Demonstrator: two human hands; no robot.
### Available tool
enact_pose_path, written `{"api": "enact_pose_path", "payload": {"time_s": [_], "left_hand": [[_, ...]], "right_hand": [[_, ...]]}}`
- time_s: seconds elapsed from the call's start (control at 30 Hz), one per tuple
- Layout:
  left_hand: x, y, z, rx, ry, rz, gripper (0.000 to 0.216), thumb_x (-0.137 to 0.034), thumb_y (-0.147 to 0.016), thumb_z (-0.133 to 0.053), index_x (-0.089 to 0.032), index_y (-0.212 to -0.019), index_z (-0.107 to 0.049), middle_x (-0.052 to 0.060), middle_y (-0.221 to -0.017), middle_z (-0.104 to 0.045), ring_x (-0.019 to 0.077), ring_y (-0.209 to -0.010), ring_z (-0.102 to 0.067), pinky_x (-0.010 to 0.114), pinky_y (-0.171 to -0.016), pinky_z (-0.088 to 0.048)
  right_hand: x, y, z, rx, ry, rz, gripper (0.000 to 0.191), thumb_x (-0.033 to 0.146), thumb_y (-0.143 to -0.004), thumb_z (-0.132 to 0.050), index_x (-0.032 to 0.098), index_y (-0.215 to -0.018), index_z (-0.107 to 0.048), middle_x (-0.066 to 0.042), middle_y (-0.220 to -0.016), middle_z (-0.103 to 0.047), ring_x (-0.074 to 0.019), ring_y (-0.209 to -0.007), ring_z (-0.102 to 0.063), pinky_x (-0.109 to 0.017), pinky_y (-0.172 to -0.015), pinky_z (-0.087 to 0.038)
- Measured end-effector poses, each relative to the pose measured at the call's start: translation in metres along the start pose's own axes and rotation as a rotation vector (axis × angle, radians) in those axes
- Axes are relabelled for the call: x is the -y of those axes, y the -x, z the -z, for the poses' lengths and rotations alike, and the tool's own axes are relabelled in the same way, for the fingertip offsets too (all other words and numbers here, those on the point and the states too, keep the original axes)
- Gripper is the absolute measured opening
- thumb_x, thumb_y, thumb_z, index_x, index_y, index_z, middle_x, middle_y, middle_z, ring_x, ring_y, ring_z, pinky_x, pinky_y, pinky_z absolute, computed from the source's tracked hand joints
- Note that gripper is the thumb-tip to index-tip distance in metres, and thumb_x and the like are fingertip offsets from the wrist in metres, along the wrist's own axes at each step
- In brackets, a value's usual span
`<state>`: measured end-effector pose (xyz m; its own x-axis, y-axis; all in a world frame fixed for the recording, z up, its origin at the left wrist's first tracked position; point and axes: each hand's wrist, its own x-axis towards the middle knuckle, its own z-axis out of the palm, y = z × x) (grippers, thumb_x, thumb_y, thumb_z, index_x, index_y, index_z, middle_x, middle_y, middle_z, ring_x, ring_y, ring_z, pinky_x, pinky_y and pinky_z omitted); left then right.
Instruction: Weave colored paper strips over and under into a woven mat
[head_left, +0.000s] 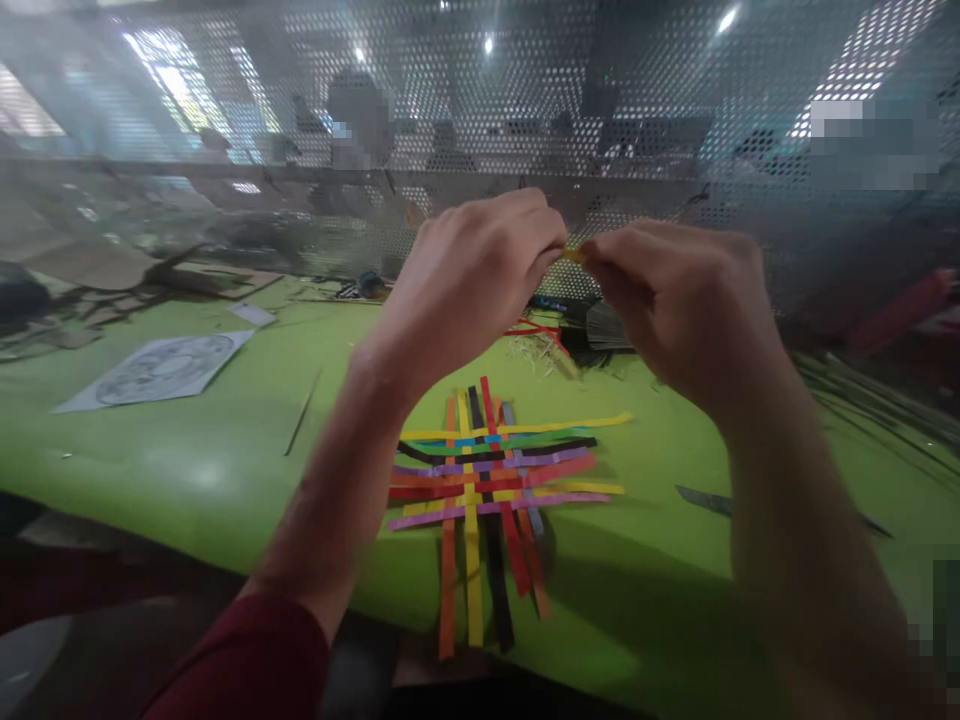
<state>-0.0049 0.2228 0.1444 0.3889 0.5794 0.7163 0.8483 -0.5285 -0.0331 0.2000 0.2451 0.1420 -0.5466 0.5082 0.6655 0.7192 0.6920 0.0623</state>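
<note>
Both my hands are raised above the green table (187,470), fingertips meeting. My left hand (472,275) and my right hand (675,300) are closed in a pinch on a small yellow strip (574,256) between them. Below them on the table lies a woven mat of coloured paper strips (491,480), in orange, yellow, black, red, purple, green and blue. Its long ends hang over the near table edge.
A printed sheet with a round pattern (161,368) lies at the left. A thin stick (302,425) lies near it. A dark bundle with red strips and straw (570,335) sits behind the mat. A perforated metal screen (480,120) stands at the back. Dark thin strips (877,410) lie at the right.
</note>
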Motion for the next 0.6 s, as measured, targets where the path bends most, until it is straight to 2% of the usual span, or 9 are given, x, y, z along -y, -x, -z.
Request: {"api": "enact_pose_path", "payload": {"time_s": [0.37,0.6], "left_hand": [[-0.0012,-0.0013,-0.0069,-0.054,0.043,-0.043,0.026,-0.03,-0.104,-0.047,-0.027,-0.098,-0.072,0.006,-0.094,-0.073,0.0264,-0.088,-0.068,0.042,-0.078,-0.051],[-0.0035,-0.0006,-0.008,-0.153,-0.006,0.022,0.027,-0.029,-0.103,-0.048,-0.027,-0.091,-0.073,0.005,-0.089,-0.073,0.0248,-0.084,-0.069,0.04,-0.077,-0.049]], "right_hand": [[-0.0017,0.0027,0.0058,-0.018,0.064,-0.008,0.044,0.044,-0.108,-0.031,0.032,-0.109,-0.074,-0.007,-0.094,-0.073,-0.0282,-0.086,-0.067,-0.04,-0.076,-0.043],[0.0028,0.0028,-0.002,-0.09,0.083,-0.034,0.044,0.044,-0.109,-0.032,0.03,-0.117,-0.074,-0.006,-0.095,-0.074,-0.0254,-0.086,-0.066,-0.037,-0.073,-0.041]]}}
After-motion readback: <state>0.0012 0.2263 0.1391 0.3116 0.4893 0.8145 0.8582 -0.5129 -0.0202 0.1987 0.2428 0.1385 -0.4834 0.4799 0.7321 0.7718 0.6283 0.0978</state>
